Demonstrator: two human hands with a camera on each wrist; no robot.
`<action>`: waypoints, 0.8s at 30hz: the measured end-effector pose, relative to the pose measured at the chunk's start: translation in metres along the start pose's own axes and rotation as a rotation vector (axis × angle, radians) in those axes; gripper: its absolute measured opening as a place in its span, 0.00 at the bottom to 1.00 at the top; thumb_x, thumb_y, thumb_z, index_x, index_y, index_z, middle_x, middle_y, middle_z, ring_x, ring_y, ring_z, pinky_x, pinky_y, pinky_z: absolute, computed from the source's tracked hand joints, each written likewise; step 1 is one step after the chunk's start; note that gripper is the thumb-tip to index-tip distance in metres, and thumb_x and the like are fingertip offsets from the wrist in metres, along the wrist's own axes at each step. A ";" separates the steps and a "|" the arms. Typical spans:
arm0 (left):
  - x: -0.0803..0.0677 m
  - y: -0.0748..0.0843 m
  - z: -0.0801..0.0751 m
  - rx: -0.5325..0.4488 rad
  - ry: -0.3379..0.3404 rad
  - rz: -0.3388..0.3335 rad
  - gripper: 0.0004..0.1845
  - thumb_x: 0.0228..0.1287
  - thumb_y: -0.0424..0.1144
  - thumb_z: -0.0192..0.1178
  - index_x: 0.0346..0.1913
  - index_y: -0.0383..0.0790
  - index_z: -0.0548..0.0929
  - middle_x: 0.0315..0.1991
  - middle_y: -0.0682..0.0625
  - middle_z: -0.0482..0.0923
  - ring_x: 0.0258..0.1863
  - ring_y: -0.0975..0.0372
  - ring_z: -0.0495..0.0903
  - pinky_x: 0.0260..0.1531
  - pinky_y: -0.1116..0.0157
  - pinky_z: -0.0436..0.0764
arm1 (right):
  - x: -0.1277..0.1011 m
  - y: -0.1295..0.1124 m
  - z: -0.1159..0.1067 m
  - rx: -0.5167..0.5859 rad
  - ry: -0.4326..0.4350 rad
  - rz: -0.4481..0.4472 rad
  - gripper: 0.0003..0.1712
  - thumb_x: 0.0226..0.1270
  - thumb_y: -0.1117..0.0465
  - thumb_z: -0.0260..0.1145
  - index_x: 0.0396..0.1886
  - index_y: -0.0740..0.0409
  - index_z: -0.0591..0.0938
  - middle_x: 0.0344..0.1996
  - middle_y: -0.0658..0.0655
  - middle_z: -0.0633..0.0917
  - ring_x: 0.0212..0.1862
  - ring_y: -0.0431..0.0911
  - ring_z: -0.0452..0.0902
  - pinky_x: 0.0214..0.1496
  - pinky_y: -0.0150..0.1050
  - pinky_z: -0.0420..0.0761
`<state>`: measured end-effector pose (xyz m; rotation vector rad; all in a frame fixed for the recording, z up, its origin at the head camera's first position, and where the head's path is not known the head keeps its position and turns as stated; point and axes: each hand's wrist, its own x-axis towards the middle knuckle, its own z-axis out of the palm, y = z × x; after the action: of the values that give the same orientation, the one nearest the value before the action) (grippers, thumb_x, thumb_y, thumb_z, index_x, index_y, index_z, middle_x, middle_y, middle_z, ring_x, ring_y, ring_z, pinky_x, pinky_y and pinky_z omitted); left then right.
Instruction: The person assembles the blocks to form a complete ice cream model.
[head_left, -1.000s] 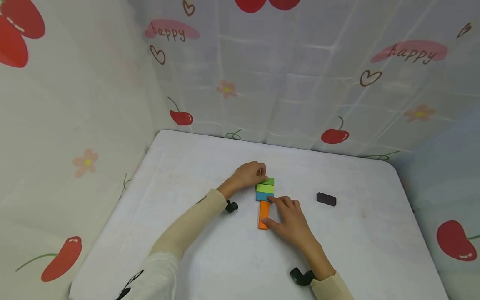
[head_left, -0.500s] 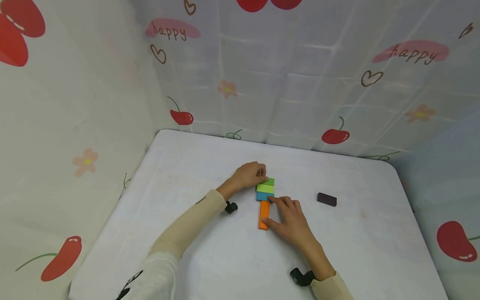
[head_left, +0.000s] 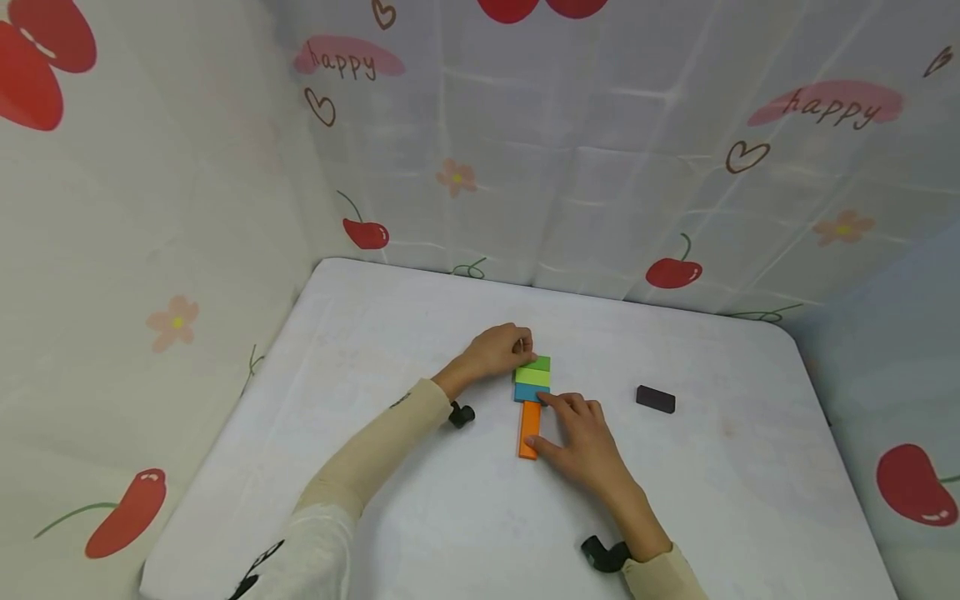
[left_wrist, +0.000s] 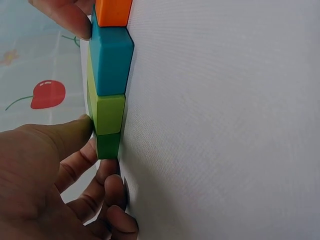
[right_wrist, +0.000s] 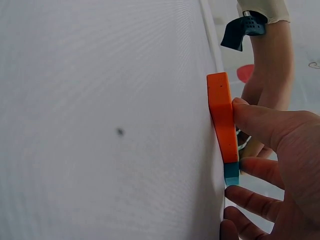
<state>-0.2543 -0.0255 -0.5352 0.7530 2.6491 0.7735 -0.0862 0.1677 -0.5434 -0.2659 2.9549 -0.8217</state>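
Left hand [head_left: 498, 350] grips a green block [head_left: 542, 363]; loosely spread right hand [head_left: 587, 439] touches an orange block [head_left: 530, 423] and adjoining blue block [head_left: 527, 392].
On a white table [head_left: 750, 467], a black block [head_left: 656, 399] lies apart, rightward; a lime block [head_left: 533, 377] sits between blue and green.

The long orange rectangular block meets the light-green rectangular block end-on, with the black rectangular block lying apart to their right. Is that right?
Not quite: the long orange rectangular block meets the blue rectangular block end-on, not the light-green rectangular block, as the head view shows. The black rectangular block does lie apart to their right.
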 end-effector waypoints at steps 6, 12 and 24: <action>0.000 -0.003 0.001 -0.020 0.005 0.008 0.10 0.80 0.50 0.63 0.47 0.47 0.84 0.40 0.51 0.82 0.39 0.62 0.77 0.40 0.67 0.76 | 0.000 0.000 -0.001 0.008 -0.005 -0.002 0.42 0.64 0.42 0.80 0.77 0.42 0.77 0.65 0.57 0.81 0.63 0.57 0.70 0.64 0.56 0.78; -0.013 -0.006 0.001 -0.008 -0.017 0.052 0.17 0.80 0.52 0.63 0.62 0.48 0.82 0.56 0.47 0.81 0.55 0.57 0.80 0.59 0.58 0.82 | 0.000 -0.001 -0.002 0.017 -0.005 -0.010 0.42 0.65 0.42 0.80 0.77 0.41 0.77 0.65 0.57 0.80 0.63 0.57 0.70 0.64 0.57 0.78; -0.067 -0.006 0.004 0.166 -0.083 0.208 0.39 0.78 0.61 0.62 0.85 0.61 0.63 0.84 0.52 0.61 0.79 0.53 0.64 0.78 0.48 0.71 | 0.000 0.000 -0.002 0.019 -0.008 -0.010 0.42 0.65 0.42 0.80 0.77 0.41 0.77 0.65 0.56 0.80 0.64 0.57 0.70 0.65 0.57 0.78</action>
<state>-0.2001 -0.0648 -0.5344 1.0931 2.6121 0.5612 -0.0867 0.1690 -0.5415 -0.2827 2.9388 -0.8477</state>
